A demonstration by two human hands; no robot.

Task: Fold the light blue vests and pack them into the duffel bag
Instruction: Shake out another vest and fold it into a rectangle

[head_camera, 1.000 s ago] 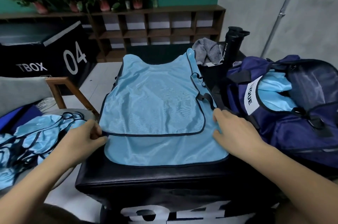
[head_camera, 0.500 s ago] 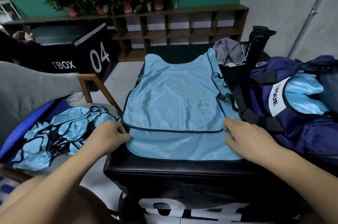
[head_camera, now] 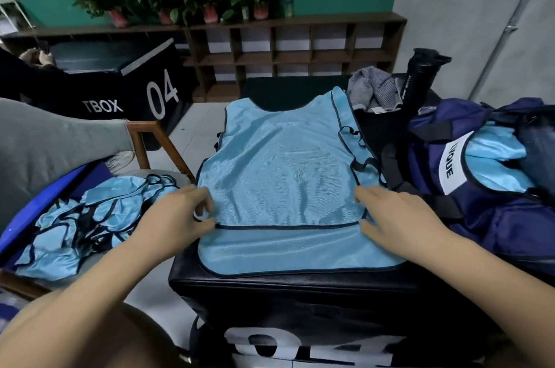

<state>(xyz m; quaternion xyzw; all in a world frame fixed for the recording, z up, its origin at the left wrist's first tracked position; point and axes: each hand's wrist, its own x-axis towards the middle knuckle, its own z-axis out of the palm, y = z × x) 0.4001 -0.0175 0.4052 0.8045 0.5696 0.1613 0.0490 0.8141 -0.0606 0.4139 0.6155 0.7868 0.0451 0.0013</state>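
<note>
A light blue vest (head_camera: 285,175) with dark trim lies spread flat on a black padded box (head_camera: 300,301), neck end away from me. My left hand (head_camera: 180,214) pinches the vest's left edge at the end of the upper layer's hem, fingers curled. At the hem's right end my right hand (head_camera: 387,214) rests on the cloth with its fingers fairly straight. The navy duffel bag (head_camera: 486,226) stands open on the right with folded light blue vests (head_camera: 495,163) inside. A crumpled pile of more vests (head_camera: 90,217) lies on a chair to the left.
A black sport bottle (head_camera: 420,79) and a grey cloth (head_camera: 375,91) sit behind the bag. A wooden chair frame (head_camera: 150,142) and a person's grey-trousered leg (head_camera: 45,151) are at left. Another black box marked 04 (head_camera: 120,91) and a wooden shelf (head_camera: 300,46) with plants stand behind.
My view has swung left, so the vest and bag sit further right in frame. Both hands stay at the ends of the upper hem and have shifted slightly inward on the cloth.
</note>
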